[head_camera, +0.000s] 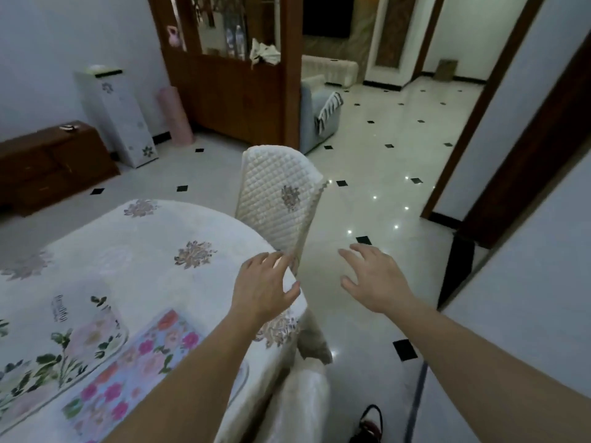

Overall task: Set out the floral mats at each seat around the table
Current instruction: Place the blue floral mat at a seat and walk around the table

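So, nearest, at the near edge of the bench (112, 251): a blue floral mat (134, 369) w/ pink blooms, & just beside it, further in from that edge, a bigger leafy floral mat (64, 353). Their edges look to meet; can't tell if they overlap. Both lie flat and neither is held.

Next out, both hands are empty w/ fingers spread. The left hand (263, 284) hovers over the bench's right-hand rim, fingertips close to the back of the chair (275, 199), contact unclear. The right hand (372, 276) hangs off the bench, over the floor (383, 155).

The quilted chair stands tucked against the bench's far-right rim. The bench top in front of it shows only the cloth's own embroidered flowers, no mat, so prob. this seat needs one next.

To do it well:
- Reach to the bench's near edge & pinch one mat by a corner w/out dragging the other.
- Carry it flat & lay it square to the bench rim in front of the chair.
- Smooth it w/ flat palms so the cloth doesn't ruck.
- If the chair blocks the reach, ease it off the bench first.

Beyond the bench stands a wooden screen (224, 91); no part in this step.
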